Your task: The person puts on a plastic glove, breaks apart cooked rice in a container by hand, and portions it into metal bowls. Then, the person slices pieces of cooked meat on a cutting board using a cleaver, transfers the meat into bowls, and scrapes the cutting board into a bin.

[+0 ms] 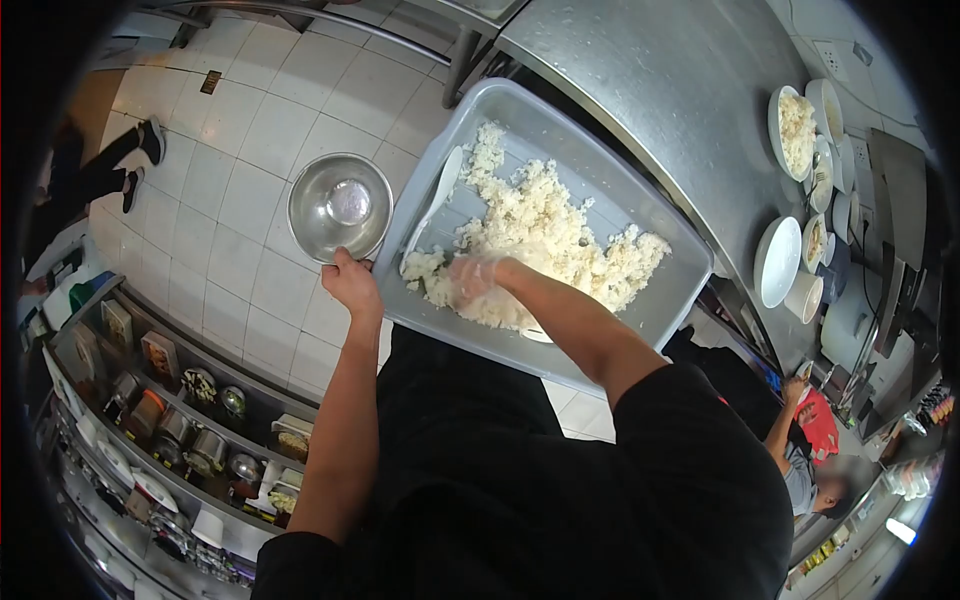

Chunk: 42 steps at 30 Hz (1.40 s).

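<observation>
Across a kitchen of pale tiled floor (250, 240), beside a long stainless-steel table (650, 75): a large grey tub (600, 180), set at a slant near the table's edge and close in front of black clothing (470, 470). Spread over the bottom of the tub, a broad, loose heap of white rice (545, 220), massed at the middle and trailing toward the right-hand wall. Just left of the tub, seen against the floor, a round metal bowl (320, 220), shiny inside. Along the table's right side, a group of white bowls (777, 262), including one heaped with rice. By the tub's left wall, a long white utensil (436, 203). Down in the near left part of the heap, the right hand (475, 278), blurred; impossible to tell whether spread or pressed together. At the metal bowl's near rim, the left hand (352, 285), in a pinching grip on the edge.
</observation>
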Each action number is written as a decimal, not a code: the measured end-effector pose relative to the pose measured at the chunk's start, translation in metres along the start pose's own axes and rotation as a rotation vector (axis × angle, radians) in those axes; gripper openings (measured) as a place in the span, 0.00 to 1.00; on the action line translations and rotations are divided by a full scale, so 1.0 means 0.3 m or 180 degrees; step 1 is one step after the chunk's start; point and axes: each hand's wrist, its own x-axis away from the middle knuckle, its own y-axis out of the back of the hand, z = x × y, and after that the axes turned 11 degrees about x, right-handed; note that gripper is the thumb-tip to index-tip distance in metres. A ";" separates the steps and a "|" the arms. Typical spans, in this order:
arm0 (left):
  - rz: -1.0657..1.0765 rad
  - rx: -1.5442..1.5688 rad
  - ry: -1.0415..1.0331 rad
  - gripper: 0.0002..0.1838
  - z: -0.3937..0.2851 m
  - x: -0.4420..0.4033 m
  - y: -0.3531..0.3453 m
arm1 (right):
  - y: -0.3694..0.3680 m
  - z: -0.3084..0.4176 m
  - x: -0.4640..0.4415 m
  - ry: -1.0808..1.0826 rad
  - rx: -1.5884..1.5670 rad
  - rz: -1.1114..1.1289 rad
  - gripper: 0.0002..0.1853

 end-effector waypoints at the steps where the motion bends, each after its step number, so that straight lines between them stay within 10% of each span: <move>1: 0.0053 -0.0148 0.0042 0.11 0.006 -0.007 0.008 | -0.046 -0.027 -0.017 0.0072 0.0132 -0.0009 0.20; 4: -0.0032 -0.0005 0.0011 0.11 0.005 0.002 -0.002 | -0.077 -0.048 0.057 -0.0219 0.0292 0.0249 0.21; 9: 0.0002 -0.0252 0.0005 0.11 0.001 0.018 0.023 | -0.109 -0.135 0.127 0.0255 -0.0234 -0.1380 0.30; 13: 0.0097 -0.0071 -0.0055 0.11 0.022 0.010 0.038 | 0.063 -0.077 0.360 -0.0966 -0.0526 -0.1976 0.36; 19: -0.0028 -0.0155 -0.0211 0.13 0.006 0.025 0.018 | 0.165 -0.213 0.508 0.0031 -0.1163 -0.2458 0.28; 24: -0.0117 -0.0263 -0.0226 0.12 0.010 0.025 0.025 | 0.204 -0.126 0.531 -0.0796 -0.1390 -0.2545 0.18; 29: -0.0140 -0.0303 -0.0247 0.12 0.024 0.013 0.026 | 0.039 0.080 0.463 -0.0423 0.0798 -0.1370 0.20; 37: -0.0063 -0.0185 0.0012 0.10 0.065 -0.016 0.070 | -0.175 -0.016 0.123 0.0106 0.2077 -0.2618 0.24; 42: -0.0185 -0.0184 -0.0039 0.10 0.062 -0.014 0.070 | 0.087 0.024 0.073 -0.0892 0.0197 -0.1857 0.22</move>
